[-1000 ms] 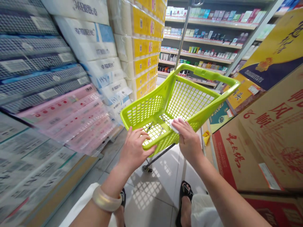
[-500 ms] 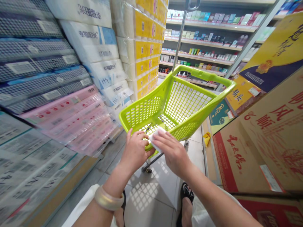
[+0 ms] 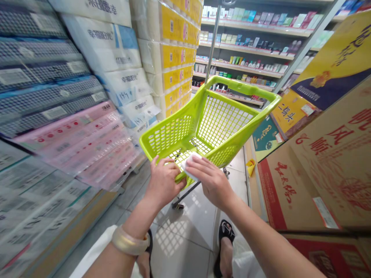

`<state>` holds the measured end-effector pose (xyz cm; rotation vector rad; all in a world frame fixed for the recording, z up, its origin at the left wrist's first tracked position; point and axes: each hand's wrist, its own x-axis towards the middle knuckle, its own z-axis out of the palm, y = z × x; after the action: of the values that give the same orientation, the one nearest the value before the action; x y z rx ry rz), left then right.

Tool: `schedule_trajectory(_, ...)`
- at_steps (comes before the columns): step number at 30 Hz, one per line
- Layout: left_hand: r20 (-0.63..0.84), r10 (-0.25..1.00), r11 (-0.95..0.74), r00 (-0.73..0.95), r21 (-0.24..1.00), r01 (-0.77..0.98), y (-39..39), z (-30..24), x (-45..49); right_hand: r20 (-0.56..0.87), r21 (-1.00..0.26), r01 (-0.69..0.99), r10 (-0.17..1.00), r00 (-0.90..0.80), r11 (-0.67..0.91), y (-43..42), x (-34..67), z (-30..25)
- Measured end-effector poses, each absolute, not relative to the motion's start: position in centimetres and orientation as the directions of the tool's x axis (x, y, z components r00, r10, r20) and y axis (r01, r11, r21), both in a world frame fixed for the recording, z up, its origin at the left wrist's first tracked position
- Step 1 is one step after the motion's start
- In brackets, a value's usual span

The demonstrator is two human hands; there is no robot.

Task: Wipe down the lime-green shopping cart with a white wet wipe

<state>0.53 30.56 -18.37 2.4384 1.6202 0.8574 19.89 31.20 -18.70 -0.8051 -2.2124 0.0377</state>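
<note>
A lime-green plastic shopping cart [image 3: 199,116] with a lattice basket stands in front of me on metal legs with casters. My left hand [image 3: 165,179] is wrapped over the basket's near rim, its thumb on the outer side. Just to its right, my right hand [image 3: 210,175] presses a folded white cloth or tissue [image 3: 190,162] against the same rim. The fingers lie over the white piece, so part of it is hidden. Nothing lies in the visible part of the basket.
Stacked packs of paper [image 3: 116,46] and yellow-labelled rolls [image 3: 176,54] line the left. Cardboard cartons [image 3: 324,173] stand close on the right. Shelves of boxed goods [image 3: 249,42] rise behind the cart. Tiled floor [image 3: 185,247] runs between, under my sandalled feet.
The view has shifted slightly, so the cart sits a little further left. My right hand with the white piece stays at the near rim; my left hand keeps its hold.
</note>
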Motion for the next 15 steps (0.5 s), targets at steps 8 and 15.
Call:
schedule_trajectory(8, 0.407, 0.863, -0.448, 0.301, 0.337, 0.828, 30.7, -18.2, 0.1, 0.675, -0.279, 0.575, 0.583, -0.451, 0.769, 31.3, 20.5, -18.6)
schedule_trajectory(15, 0.373, 0.887, -0.384, 0.271, 0.274, 0.882, 30.3, -17.5, -1.0, 0.717, -0.319, 0.691, 0.642, -0.272, 0.649, 32.2, 22.0, -18.4)
